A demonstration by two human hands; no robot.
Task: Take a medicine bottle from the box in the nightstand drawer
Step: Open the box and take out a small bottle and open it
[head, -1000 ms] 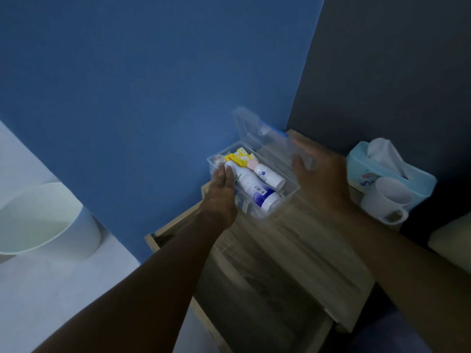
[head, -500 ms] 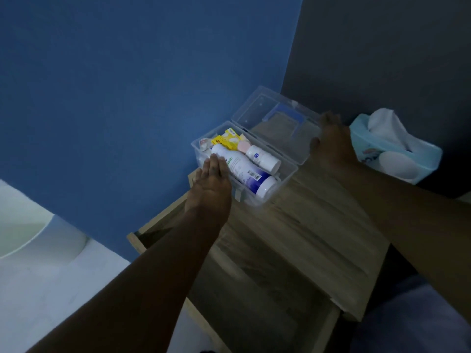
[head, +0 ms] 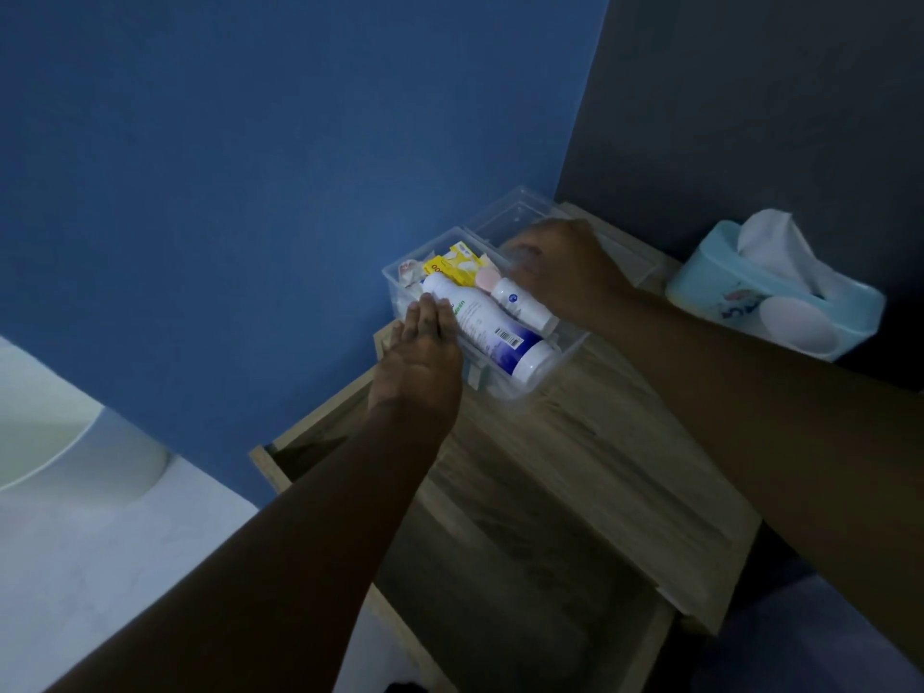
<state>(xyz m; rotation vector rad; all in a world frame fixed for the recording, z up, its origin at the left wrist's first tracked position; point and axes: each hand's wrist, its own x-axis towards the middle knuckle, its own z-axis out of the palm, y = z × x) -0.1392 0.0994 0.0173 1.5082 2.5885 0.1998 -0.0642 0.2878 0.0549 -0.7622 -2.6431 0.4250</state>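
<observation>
At the far left corner of the nightstand top [head: 600, 472], against the blue wall [head: 250, 167], the clear box [head: 560, 360] sits with its lid [head: 505, 212] thrown back, and you are at the picking step. Your left hand [head: 420, 357] lies flat with fingers together on the box's near rim, touching the large white bottle [head: 487, 327], steadying rather than gripping. Your right hand [head: 560, 272] hovers over the far side, just beside the small white bottle [head: 522, 305]; its fingers curl downward, but you cannot tell how wide that grip is. Next, I judge, you need to close the right fingers round one bottle and lift it clear of the yellow packets [head: 455, 267]. Below the top, the drawer [head: 500, 592] stands pulled out. A tissue box [head: 780, 292] stands at the right edge, in dim light.
</observation>
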